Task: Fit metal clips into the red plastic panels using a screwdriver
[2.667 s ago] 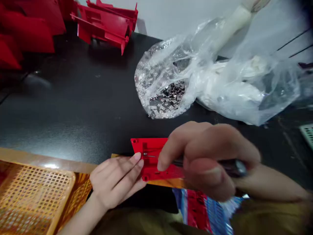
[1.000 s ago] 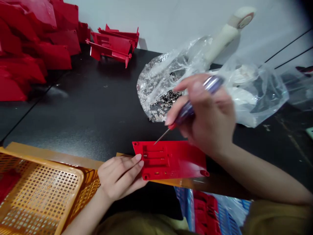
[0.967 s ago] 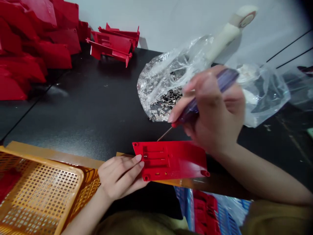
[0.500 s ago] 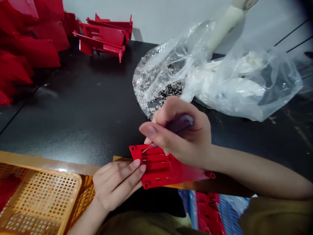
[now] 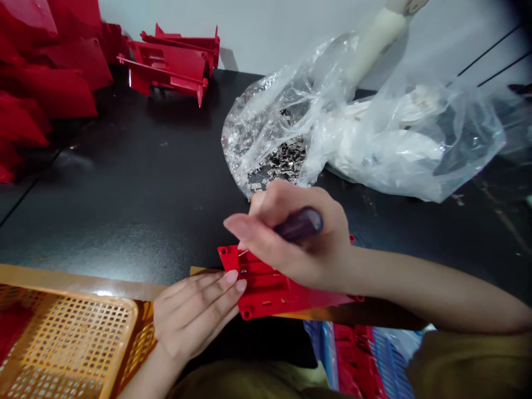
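My right hand (image 5: 299, 238) is wrapped round a screwdriver (image 5: 300, 224) with a dark purple handle. Its thin metal shaft slants down left to a slot near the far left corner of a red plastic part (image 5: 266, 296). Fingers of my left hand (image 5: 197, 313) lie over the left edge of this part, holding it at the table's front edge; the left thumb is hidden. A small metal piece (image 5: 244, 271) sits in the part beside my left fingertips. My right hand covers much of the part's far side.
A clear plastic bag (image 5: 249, 127) of small metal pieces lies beyond my right hand, with white bags (image 5: 386, 149) beside it. Red parts are stacked at the back (image 5: 170, 61) and far left (image 5: 62, 88). An orange basket (image 5: 70, 338) stands at front left.
My right hand has shifted slightly left and nearer, with the screwdriver sitting lower over the red part. The whole view has slid a little. My left hand keeps its place on the part.
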Demonstrator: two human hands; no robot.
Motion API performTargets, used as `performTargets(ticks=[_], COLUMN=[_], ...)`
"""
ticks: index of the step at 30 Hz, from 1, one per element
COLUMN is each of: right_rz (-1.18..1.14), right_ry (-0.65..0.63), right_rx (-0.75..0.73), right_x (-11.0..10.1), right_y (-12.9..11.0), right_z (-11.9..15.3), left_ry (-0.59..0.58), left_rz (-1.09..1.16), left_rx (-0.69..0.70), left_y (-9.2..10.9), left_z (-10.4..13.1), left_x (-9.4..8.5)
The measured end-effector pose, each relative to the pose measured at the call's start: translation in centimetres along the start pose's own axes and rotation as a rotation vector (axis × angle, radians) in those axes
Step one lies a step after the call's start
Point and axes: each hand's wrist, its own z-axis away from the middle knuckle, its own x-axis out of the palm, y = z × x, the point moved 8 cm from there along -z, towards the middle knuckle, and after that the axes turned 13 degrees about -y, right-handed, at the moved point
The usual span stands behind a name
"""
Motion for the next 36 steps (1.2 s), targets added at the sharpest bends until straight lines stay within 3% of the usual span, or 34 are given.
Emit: performTargets(ticks=[3, 6, 11, 15, 20, 25, 30, 36], right_rz=[0.133, 0.138, -0.148, -0.232, -0.096, 0.171, -0.127, -0.106], right_ry=[-0.064, -0.096, 0.043, 0.038, 0.064, -0.103, 0.029, 0.096], right_rx=[-0.077, -0.102, 0.069, 0.175, -0.003, -0.107, -0.007, -0.012], right_x=[0.5, 0.8, -0.1, 0.1, -0.3, 1.0, 0.0, -0.3], right_y=[-1.6, -1.8, 1.7, 3.4, 0.6, -2.0, 0.8, 1.3], right_z=[-0.1, -0.1, 0.0, -0.2, 0.2, 0.2, 0.1, 0.6], left_ry=[0.060, 0.073, 0.050, 0.051, 0.042, 0.054, 0.037, 0.080], left_rz=[0.000, -0.009, -0.007, 0.005, -0.006, -0.010, -0.016, -0.031], left_rx=[-0.007, -0.002, 0.002, 0.018, -0.022, 0.006, 0.003, 0.039], left_y=[0.1, 0.2, 0.1, 0.3, 0.1, 0.3, 0.2, 0.4], left_z=[0.0, 0.0, 0.0, -0.1, -0.2, -0.1, -0.1, 0.0], left_x=[-0.2, -0.2, -0.1, -0.3, -0.3, -0.3, -0.2, -0.4])
